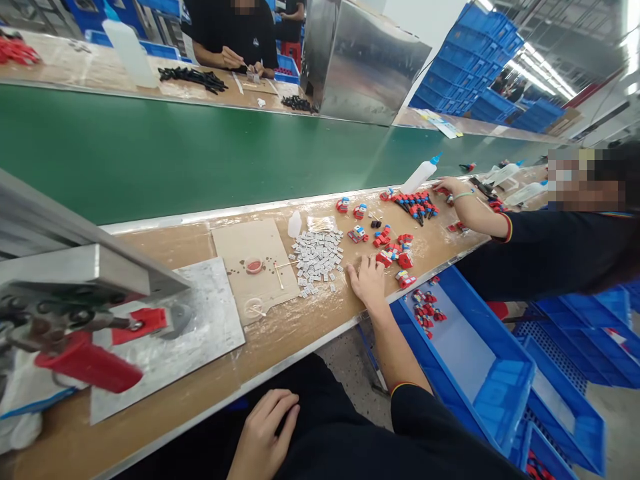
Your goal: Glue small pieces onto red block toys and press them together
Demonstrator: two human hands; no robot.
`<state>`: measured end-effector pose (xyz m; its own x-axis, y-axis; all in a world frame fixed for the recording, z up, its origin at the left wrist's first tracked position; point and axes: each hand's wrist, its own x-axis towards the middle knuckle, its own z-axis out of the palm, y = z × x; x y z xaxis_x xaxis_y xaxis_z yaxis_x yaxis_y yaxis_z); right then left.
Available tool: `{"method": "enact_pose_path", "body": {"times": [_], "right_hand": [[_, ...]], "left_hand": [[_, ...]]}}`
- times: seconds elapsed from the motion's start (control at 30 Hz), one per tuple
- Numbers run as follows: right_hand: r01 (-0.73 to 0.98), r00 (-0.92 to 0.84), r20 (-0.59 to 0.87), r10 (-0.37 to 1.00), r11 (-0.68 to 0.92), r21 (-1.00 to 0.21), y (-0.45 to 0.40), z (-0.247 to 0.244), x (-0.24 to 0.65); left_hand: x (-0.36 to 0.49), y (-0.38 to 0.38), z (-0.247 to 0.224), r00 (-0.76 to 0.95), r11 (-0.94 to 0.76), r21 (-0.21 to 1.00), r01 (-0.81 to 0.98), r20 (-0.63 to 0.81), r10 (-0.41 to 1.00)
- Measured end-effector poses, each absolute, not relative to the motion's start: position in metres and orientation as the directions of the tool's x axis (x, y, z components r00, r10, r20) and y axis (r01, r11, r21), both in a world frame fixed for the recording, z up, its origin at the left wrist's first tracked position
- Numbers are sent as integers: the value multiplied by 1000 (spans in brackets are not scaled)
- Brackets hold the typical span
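My right hand lies palm down on the brown worktop with its fingers apart. Its fingertips are close beside a red toy piece; whether they touch it I cannot tell. Left of that hand is a pile of small grey-white tiles, below a bundle of cotton swabs. Several red, white and blue toy parts are scattered to its upper right. My left hand rests on my dark-clothed lap, fingers loosely extended, holding nothing.
Cardboard bears a red-stained spot and swabs. A metal press with a red handle stands at left. A blue bin sits below the bench edge at right. A co-worker's hand reaches among parts. Another person works beyond the green belt.
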<state>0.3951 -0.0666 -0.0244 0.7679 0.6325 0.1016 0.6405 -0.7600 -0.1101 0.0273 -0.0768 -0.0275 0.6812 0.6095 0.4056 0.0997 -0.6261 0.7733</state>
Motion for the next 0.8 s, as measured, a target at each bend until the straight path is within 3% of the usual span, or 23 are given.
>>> {"method": "enact_pose_path", "body": {"times": [0.2, 0.5, 0.8], "right_hand": [[643, 765, 76, 639, -755, -127, -64, -24, 388], [789, 594, 83, 800, -558, -256, -24, -31, 376], [784, 574, 26, 818, -541, -305, 17, -38, 387]], "left_hand": [[29, -78, -28, 672, -610, 786, 104, 396, 625], [26, -76, -31, 684, -626, 770, 120, 393, 614], [22, -79, -32, 670, -609, 779, 147, 375, 641]]}}
